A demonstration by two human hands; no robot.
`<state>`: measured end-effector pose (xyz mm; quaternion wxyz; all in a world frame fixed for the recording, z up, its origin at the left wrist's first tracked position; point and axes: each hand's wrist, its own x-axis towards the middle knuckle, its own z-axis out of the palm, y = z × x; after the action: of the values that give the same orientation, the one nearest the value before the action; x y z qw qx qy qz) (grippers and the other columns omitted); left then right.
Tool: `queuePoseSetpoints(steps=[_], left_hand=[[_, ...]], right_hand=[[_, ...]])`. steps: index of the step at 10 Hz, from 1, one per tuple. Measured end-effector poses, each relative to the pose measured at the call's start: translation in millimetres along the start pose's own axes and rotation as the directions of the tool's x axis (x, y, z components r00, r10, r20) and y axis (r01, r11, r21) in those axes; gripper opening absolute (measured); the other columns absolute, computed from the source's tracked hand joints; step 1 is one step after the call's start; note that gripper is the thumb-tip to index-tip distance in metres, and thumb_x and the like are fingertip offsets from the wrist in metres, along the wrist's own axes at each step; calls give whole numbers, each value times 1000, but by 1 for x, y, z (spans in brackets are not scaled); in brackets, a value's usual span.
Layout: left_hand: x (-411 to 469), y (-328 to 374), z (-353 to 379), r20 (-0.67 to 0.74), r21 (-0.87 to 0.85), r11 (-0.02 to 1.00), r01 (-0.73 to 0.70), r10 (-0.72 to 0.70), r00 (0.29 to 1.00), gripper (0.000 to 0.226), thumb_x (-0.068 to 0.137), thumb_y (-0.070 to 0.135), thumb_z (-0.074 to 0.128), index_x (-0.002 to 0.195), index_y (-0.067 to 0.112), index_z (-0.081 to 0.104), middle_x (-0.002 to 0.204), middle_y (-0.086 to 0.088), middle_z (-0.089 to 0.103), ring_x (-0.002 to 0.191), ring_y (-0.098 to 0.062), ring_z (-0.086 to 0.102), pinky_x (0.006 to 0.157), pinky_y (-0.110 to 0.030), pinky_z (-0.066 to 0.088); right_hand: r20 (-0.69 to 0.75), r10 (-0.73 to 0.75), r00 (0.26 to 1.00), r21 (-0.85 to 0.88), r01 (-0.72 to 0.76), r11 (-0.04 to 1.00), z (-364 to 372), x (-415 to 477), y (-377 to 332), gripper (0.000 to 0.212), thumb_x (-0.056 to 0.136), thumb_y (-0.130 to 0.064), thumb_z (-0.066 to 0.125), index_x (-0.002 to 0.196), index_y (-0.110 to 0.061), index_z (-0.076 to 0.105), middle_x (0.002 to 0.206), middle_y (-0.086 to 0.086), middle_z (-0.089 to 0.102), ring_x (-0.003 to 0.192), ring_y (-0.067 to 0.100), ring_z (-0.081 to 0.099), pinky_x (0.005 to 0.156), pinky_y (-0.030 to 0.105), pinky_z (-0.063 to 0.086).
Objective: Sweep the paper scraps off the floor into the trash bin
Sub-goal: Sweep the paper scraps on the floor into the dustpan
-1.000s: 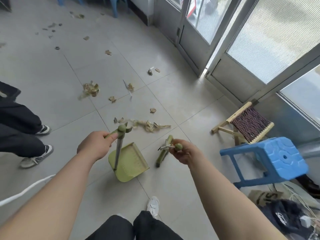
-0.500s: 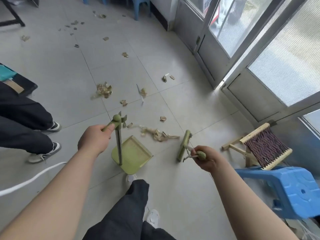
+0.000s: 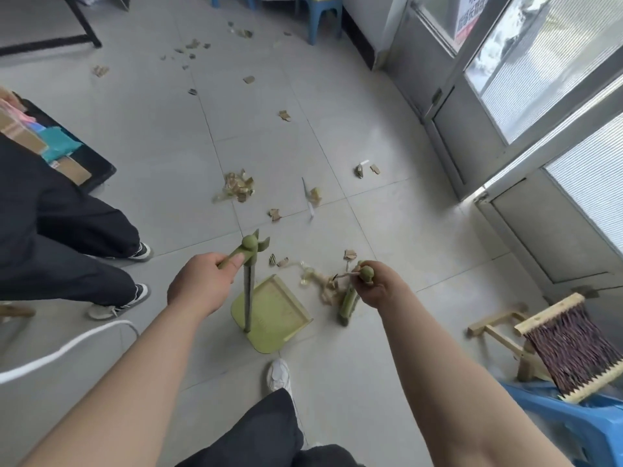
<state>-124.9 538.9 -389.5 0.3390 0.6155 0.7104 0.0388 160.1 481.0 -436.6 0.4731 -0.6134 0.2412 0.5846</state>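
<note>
Sweeping step in hand: left hand (image 3: 202, 284) is gripping the pole of the olive-green plastic long-handled dustpan (image 3: 279, 313), which is sitting on the grey tile floor (image 3: 344, 392). Right hand (image 3: 374, 288) is clamping the matching green broom (image 3: 349, 303). Torn brown paper scraps (image 3: 323, 281) are lying between broom head and pan mouth, with more lying well beyond. Next move, I judge: drag them in. Trash bin not in view.

A small wooden stool with a woven dark seat (image 3: 569, 348) lies tipped against a blue plastic stool (image 3: 573, 423). At left stand a bystander's black-trousered legs (image 3: 67, 257), with a white cable (image 3: 67, 348) nearby.
</note>
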Motion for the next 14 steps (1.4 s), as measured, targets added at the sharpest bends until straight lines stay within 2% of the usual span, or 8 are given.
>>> queuePoseSetpoints(steps=[2, 3, 5, 7, 9, 10, 13, 14], left_hand=[[16, -13, -13, -41, 97, 993, 65, -62, 997, 47, 93, 61, 39, 78, 21, 59, 75, 3, 65, 66, -21, 60, 54, -28, 36], [17, -21, -20, -62, 103, 989, 103, -97, 993, 49, 93, 61, 38, 79, 19, 59, 75, 2, 65, 66, -22, 60, 55, -28, 38], [13, -35, -40, -138, 38, 977, 208, -201, 970, 50, 93, 59, 40, 69, 17, 53, 75, -2, 63, 72, -29, 59, 61, -32, 41], [-10, -39, -41, -245, -57, 941, 335, -338, 909, 54, 92, 62, 39, 71, 15, 57, 78, -5, 62, 74, -31, 57, 60, -33, 40], [-50, -33, -30, -385, -135, 856, 499, -509, 770, 51, 92, 64, 36, 87, 20, 62, 76, 0, 59, 78, -32, 55, 64, -33, 36], [-76, -29, -21, -416, -202, 813, 547, -576, 704, 46, 94, 61, 37, 80, 23, 59, 67, 1, 53, 73, -33, 52, 63, -33, 34], [-153, -33, 4, -493, -347, 633, 691, -751, 440, 44, 97, 53, 38, 82, 18, 58, 66, -4, 46, 73, -32, 45, 65, -36, 34], [-172, -40, 9, -516, -372, 579, 726, -779, 357, 46, 97, 51, 39, 87, 14, 63, 77, -12, 56, 73, -31, 45, 65, -36, 34]], right_hand=[[57, 31, 998, -20, -29, 999, 54, 13, -21, 13, 90, 4, 49, 78, 4, 52, 75, 18, 49, 35, 23, 56, 29, 20, 44], [106, 35, 994, -7, -34, 999, 69, 15, -28, 15, 91, 4, 48, 76, 1, 51, 71, 14, 48, 50, 16, 51, 33, 19, 46], [299, -6, 954, 95, -24, 995, 81, 24, -34, 18, 93, 6, 37, 81, -4, 45, 70, 6, 41, 51, 9, 44, 38, 16, 44], [336, -12, 942, -282, 113, 953, 102, 8, -48, 10, 89, 5, 46, 93, -2, 53, 70, 8, 49, 41, 10, 52, 41, 16, 47], [392, 125, 912, -371, 32, 928, 102, -15, -83, 19, 90, 8, 43, 77, -4, 50, 65, 10, 47, 41, 17, 51, 43, 20, 46], [414, 233, 880, -484, -4, 875, 109, -21, -86, 18, 88, 11, 43, 78, -1, 51, 59, 12, 50, 39, 18, 51, 40, 21, 45], [266, 476, 838, -919, 72, 388, 119, -13, -33, 19, 86, 5, 52, 71, 6, 62, 63, 14, 61, 39, 15, 56, 34, 14, 42], [186, 559, 808, -965, 44, 258, 118, -10, 0, 9, 86, 7, 49, 91, 4, 56, 70, 16, 56, 35, 13, 50, 30, 15, 38]])
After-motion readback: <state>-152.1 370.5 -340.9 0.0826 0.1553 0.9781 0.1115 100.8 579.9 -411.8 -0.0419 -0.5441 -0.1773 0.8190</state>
